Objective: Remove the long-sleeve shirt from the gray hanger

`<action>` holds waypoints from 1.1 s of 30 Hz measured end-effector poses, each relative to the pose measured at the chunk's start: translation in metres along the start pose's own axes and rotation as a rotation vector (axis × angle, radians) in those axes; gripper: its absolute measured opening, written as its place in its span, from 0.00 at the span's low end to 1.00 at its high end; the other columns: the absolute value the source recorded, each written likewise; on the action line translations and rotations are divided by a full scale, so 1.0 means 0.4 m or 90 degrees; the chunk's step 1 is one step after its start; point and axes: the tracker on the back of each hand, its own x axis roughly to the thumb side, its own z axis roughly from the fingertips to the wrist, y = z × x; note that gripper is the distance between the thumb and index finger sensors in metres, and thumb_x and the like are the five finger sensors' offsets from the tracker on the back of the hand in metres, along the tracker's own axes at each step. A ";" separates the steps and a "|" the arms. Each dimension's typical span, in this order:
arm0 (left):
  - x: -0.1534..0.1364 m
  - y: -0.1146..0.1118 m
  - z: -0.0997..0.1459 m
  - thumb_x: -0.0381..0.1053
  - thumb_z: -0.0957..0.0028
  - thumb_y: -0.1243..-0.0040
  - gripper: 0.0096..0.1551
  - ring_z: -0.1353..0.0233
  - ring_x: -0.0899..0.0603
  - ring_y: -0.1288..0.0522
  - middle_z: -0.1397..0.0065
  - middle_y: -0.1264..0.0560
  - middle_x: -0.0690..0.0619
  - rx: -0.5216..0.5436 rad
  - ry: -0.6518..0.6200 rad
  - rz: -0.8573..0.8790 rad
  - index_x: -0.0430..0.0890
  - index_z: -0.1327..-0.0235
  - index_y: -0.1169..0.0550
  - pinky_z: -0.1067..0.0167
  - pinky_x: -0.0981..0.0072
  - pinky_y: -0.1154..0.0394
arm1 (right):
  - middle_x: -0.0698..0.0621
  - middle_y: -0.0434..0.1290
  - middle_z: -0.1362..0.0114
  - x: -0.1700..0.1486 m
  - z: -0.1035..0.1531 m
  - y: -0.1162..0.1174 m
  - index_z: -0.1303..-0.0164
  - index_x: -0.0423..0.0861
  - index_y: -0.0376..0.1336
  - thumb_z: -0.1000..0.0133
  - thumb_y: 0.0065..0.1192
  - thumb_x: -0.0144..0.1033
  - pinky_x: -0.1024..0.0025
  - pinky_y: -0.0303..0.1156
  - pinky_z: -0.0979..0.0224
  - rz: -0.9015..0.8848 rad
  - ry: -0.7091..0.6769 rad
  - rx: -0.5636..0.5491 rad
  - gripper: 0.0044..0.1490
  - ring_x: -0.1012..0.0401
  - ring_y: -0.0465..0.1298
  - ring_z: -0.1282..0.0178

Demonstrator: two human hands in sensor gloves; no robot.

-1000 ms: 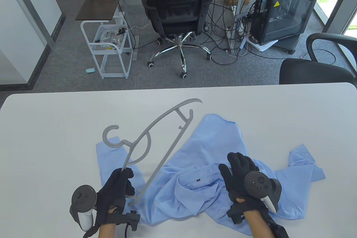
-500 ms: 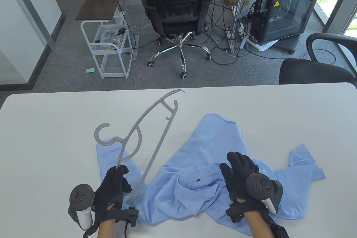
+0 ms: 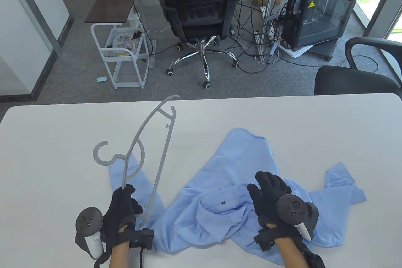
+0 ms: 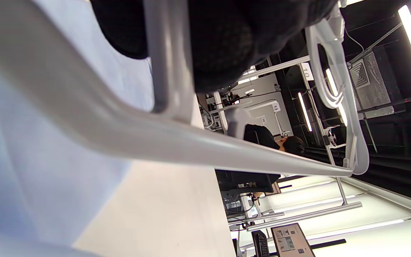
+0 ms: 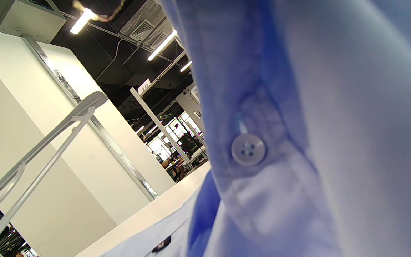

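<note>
The light blue long-sleeve shirt (image 3: pixel 232 180) lies crumpled on the white table (image 3: pixel 62 142), free of the hanger. My left hand (image 3: pixel 124 208) grips one end of the gray hanger (image 3: pixel 157 167) and holds it raised above the shirt's left sleeve, its hook pointing left. In the left wrist view the hanger's bars (image 4: pixel 170 139) run close under my fingers (image 4: pixel 219 39). My right hand (image 3: pixel 270 195) rests flat on the shirt beside the collar. The right wrist view shows the shirt's fabric and a button (image 5: pixel 248 150) close up, with the hanger (image 5: pixel 37 146) at the left.
The table's far edge (image 3: pixel 201 100) runs across the middle of the table view. Beyond it stand office chairs (image 3: pixel 201 10), a white cart (image 3: pixel 125 57) and a computer case (image 3: pixel 317 16) on the floor.
My left hand has swung the hanger up and to the left, away from the shirt's body. My right hand has stayed on the shirt.
</note>
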 end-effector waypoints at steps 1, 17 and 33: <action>-0.002 0.000 -0.001 0.65 0.43 0.53 0.29 0.62 0.57 0.16 0.67 0.21 0.67 -0.001 0.003 0.001 0.53 0.34 0.25 0.34 0.53 0.26 | 0.29 0.56 0.16 0.000 0.000 0.000 0.15 0.35 0.54 0.32 0.49 0.58 0.18 0.40 0.31 0.000 0.000 0.000 0.46 0.24 0.51 0.19; -0.040 -0.001 -0.021 0.65 0.42 0.52 0.29 0.62 0.57 0.16 0.67 0.20 0.67 0.027 0.073 -0.013 0.53 0.34 0.25 0.34 0.54 0.26 | 0.28 0.57 0.17 -0.007 -0.004 0.009 0.16 0.35 0.55 0.32 0.49 0.57 0.17 0.40 0.31 0.000 0.003 0.012 0.46 0.23 0.51 0.20; -0.094 0.003 -0.030 0.65 0.42 0.51 0.29 0.61 0.56 0.16 0.66 0.20 0.67 0.092 0.161 -0.057 0.52 0.34 0.25 0.34 0.54 0.26 | 0.27 0.57 0.17 -0.013 -0.003 0.015 0.16 0.34 0.55 0.32 0.49 0.57 0.17 0.40 0.32 0.004 0.007 0.017 0.46 0.22 0.51 0.21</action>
